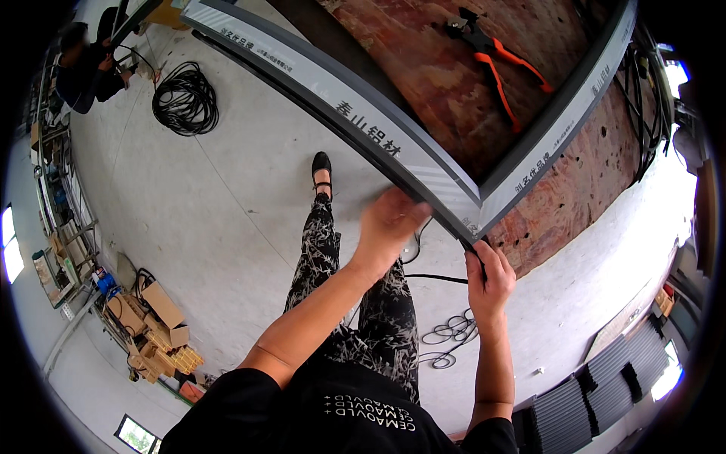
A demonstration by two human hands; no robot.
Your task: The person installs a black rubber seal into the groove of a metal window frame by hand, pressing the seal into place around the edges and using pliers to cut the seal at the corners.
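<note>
A dark grey metal frame (363, 113) with pale protective film lies on the table, its mitred corner pointing toward me. My left hand (389, 231) is against the outer edge of the frame's left side, thumb toward the corner; motion blur and the frame hide how its fingers are closed. Right at the corner, my right hand (491, 280) is closed with fingers pinched on a thin black rubber strip (439, 278). From there the strip trails left below the frame, past my legs. Part of it behind the left hand is hidden.
Orange-handled pliers (495, 64) lie on the worn reddish tabletop (563, 200) inside the frame. Loops of black strip (450, 333) rest on the floor near my right arm. A black coil (185, 98) lies far left, near another person (91, 68). Cardboard boxes (155, 310) stand left.
</note>
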